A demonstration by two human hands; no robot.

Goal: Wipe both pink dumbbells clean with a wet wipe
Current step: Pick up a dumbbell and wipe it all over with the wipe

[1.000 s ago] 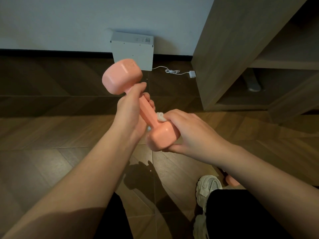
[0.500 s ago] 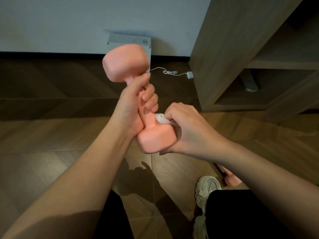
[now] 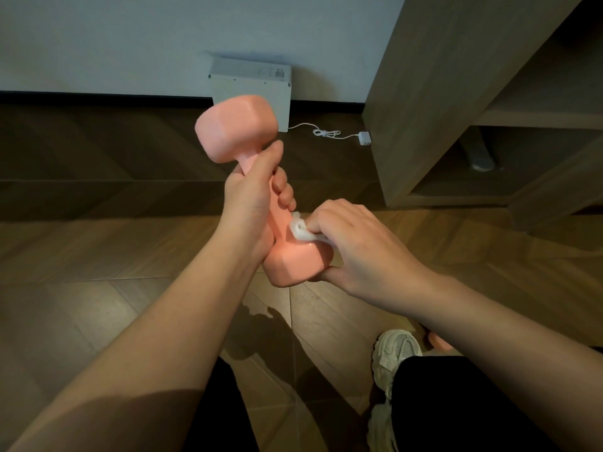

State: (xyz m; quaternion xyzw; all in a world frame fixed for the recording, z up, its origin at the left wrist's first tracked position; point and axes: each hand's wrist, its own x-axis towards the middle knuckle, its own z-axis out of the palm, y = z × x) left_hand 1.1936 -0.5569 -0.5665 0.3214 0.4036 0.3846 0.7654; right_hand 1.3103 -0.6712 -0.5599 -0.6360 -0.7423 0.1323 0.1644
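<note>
Left hand (image 3: 253, 203) is closed round the handle of the pink dumbbell (image 3: 239, 128), held tilted above the floor (image 3: 81, 256); the handle is mostly hidden by the fingers. Right hand (image 3: 362, 246) is curled, pinching a bunched white wet wipe (image 3: 301, 230) against the lower head, thumb underneath. Second pink dumbbell (image 3: 439, 341) lies on the floor beside the shoe (image 3: 396, 353), mostly hidden behind the right forearm.

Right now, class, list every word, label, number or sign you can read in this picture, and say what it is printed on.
Nothing here can be read.
White box against the wall: small dark marks near its top right, too small and blurred to read.
Pink dumbbell: no print visible.
Wet wipe: no print visible.
Shoe: no print visible.
</note>
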